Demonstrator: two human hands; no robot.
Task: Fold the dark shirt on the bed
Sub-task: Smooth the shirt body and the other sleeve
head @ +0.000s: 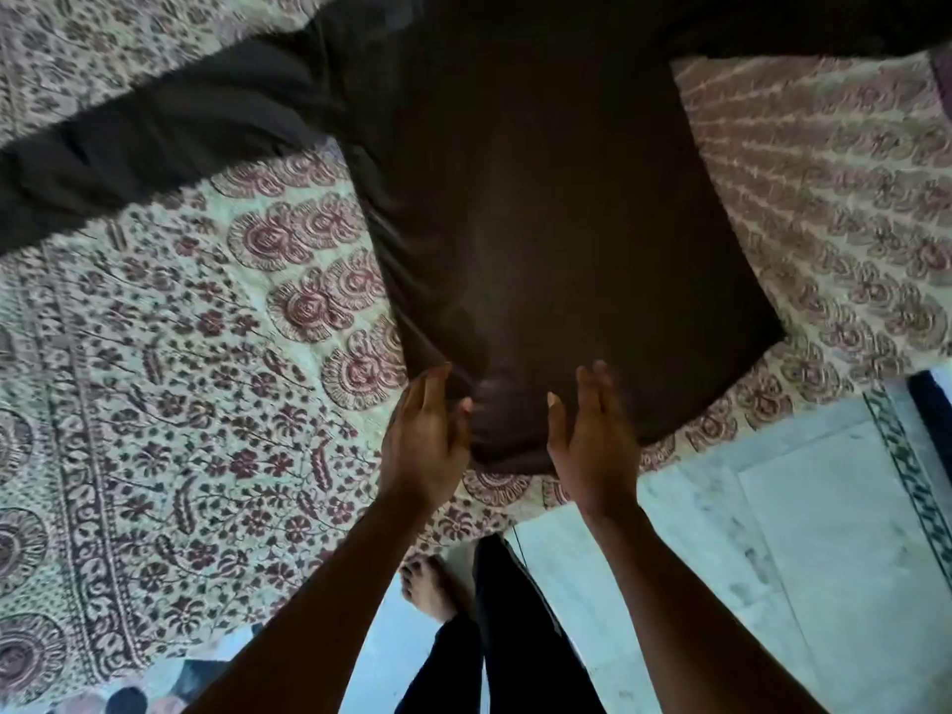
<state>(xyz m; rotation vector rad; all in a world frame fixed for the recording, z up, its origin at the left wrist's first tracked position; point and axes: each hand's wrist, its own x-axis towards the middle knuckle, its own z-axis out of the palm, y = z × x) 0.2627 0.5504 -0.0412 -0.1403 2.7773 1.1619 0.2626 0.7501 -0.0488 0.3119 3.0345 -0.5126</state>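
The dark shirt (541,224) lies spread on the bed (180,430), on a cover with a red and dark flower print. Its body runs from the top of the view down toward me, and the near hem hangs close to the corner of the bed. One long sleeve (154,141) goes out to the left across the cover, and the other sleeve (824,28) goes out to the top right.

Both my hands are at the near hem of the shirt. My left hand (425,440) is at the left corner of the hem. Its fingers are nearly straight and point away from me, the thumb is beside the cloth, and the fabric is gathered in small folds just beside it. I cannot tell for sure if this hand pinches the cloth or only touches it. My right hand (592,445) is released, with straight fingers held together, standing on its edge against the shirt a little to the right. The two hands are near each other, with a bunched piece of the hem between them.

Below my arms I see my bare foot (430,590) and dark trousers (515,636) on a pale floor (772,559).
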